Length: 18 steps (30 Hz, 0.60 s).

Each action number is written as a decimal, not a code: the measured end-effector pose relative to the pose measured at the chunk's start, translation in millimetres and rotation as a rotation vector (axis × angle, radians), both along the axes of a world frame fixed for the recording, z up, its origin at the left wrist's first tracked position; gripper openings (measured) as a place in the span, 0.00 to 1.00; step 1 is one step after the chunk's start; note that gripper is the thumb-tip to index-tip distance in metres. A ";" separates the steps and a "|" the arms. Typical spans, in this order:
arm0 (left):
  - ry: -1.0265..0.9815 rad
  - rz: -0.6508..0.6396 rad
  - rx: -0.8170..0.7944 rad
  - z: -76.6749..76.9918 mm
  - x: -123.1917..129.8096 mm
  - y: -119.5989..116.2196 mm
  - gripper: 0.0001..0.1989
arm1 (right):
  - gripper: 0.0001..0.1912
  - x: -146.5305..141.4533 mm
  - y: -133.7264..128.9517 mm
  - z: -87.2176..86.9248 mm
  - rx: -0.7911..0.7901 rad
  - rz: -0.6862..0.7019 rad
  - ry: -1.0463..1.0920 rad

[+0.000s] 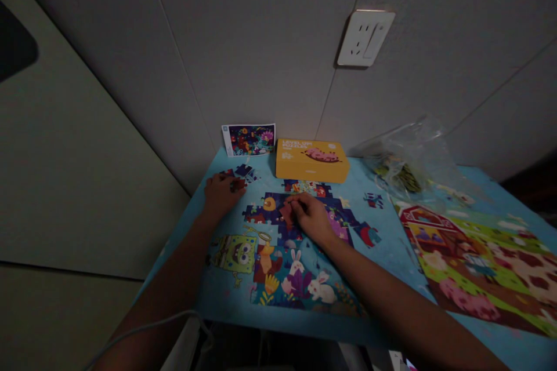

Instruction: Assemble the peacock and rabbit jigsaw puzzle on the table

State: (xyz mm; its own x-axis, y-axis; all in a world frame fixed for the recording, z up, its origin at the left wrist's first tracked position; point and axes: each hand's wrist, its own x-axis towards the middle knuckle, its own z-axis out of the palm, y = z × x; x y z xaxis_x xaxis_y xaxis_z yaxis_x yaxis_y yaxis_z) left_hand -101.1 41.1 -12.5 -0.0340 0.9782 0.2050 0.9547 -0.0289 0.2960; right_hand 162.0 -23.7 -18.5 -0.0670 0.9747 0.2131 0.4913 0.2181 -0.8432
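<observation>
My left hand (pixel 221 194) is at the table's left side, its fingers closed around a reddish-brown puzzle piece (pixel 238 184), beside some loose dark pieces (pixel 243 170). My right hand (pixel 310 215) pinches another reddish-brown piece (pixel 287 214) over the upper middle of a partly joined puzzle (pixel 272 278). That puzzle shows white rabbits, a fox and purple plants. Above it lies a joined strip of pieces (pixel 307 187). A dark piece with red on it (pixel 369 235) touches or lies near the puzzle's right side.
A picture card (pixel 250 140) leans on the wall beside a yellow puzzle box (pixel 311 161). Loose pieces (pixel 373 200) lie right of centre. A clear plastic bag (pixel 404 168) sits behind a farm puzzle (pixel 478 266) at the right. A white cable (pixel 165 320) crosses my left forearm.
</observation>
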 end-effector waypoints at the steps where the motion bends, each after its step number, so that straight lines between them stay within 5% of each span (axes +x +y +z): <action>1: 0.000 -0.008 0.000 0.0 0.1 0.4 0.21 | 0.12 -0.1 0.0 -0.4 -0.003 0.000 -0.013; 18: 0.077 -0.145 0.020 -1.3 -2.7 5.2 0.18 | 0.10 0.3 -4.2 23.2 0.061 0.032 -0.342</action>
State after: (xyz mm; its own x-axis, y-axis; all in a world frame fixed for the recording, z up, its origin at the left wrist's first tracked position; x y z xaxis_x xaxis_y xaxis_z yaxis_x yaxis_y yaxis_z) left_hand -103.8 46.3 -13.8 0.1242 0.9674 0.2209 0.9599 -0.1735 0.2200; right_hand 162.3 -27.9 4.7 -0.1744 0.9572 0.2308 0.7352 0.2825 -0.6161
